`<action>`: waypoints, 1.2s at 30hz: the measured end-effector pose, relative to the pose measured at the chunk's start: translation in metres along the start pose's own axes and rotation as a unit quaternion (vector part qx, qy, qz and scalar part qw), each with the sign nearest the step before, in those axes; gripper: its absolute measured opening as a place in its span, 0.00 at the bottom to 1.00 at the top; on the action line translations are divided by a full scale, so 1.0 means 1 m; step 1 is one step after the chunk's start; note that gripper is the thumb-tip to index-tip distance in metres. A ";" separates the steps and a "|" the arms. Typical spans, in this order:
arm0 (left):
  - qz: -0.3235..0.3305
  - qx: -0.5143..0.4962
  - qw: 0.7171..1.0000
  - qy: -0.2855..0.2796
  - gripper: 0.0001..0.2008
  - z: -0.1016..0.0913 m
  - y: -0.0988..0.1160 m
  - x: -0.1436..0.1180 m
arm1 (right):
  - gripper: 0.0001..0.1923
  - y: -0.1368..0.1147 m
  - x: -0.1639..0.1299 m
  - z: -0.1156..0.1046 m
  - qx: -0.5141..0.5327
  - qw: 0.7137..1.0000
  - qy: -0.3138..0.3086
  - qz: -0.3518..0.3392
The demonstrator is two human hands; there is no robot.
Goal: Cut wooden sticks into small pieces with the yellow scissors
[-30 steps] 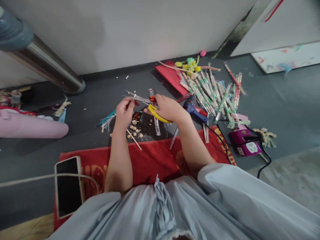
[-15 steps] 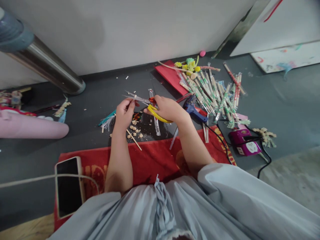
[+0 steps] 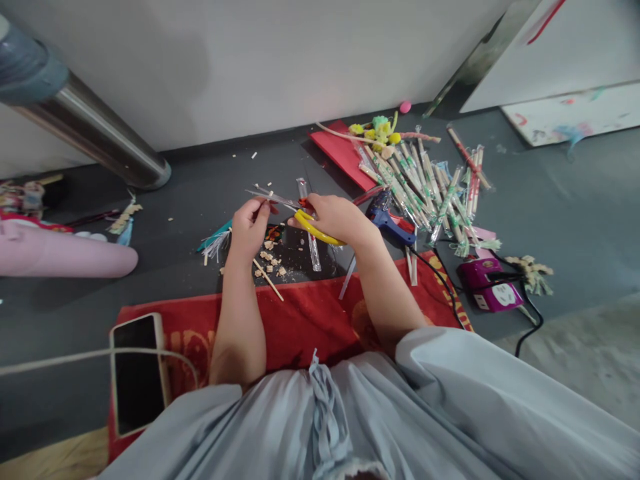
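My right hand (image 3: 336,218) grips scissors (image 3: 295,208) with yellow and red handles, their metal blades pointing left over the dark floor. My left hand (image 3: 250,227) pinches a small thin stick piece right at the blades; the piece is mostly hidden by my fingers. Below the hands lie several small wooden offcuts (image 3: 270,259) and a bare wooden stick (image 3: 267,279). A clear wrapper (image 3: 313,243) lies under my right hand.
A pile of wrapped chopsticks (image 3: 425,187) lies at the right with a blue glue gun (image 3: 390,223), a red card (image 3: 340,153) and a purple power strip (image 3: 487,285). A phone (image 3: 135,373) rests on the red mat (image 3: 300,320). A metal pole (image 3: 95,133) stands at left.
The scissor blades have closed together at the piece in my left hand. Both hands stay in place.
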State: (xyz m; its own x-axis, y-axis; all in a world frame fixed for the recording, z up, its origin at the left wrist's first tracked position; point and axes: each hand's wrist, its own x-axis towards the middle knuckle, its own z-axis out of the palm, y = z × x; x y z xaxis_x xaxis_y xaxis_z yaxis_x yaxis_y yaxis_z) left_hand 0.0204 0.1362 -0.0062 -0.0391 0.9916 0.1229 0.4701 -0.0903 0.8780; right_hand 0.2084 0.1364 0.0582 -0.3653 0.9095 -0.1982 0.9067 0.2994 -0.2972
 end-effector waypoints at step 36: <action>-0.008 -0.198 0.979 -0.053 0.20 0.000 0.001 0.001 | 0.37 -0.005 -0.001 -0.001 -0.033 0.999 0.026 0.005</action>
State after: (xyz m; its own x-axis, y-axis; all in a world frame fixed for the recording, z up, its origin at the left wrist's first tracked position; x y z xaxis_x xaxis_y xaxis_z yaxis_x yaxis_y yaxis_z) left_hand 0.0209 0.1370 -0.0056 0.0577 0.9953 0.0782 0.0911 -0.0833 0.9924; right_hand 0.2049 0.1340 0.0611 -0.3456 0.9261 -0.1515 0.9230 0.3064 -0.2327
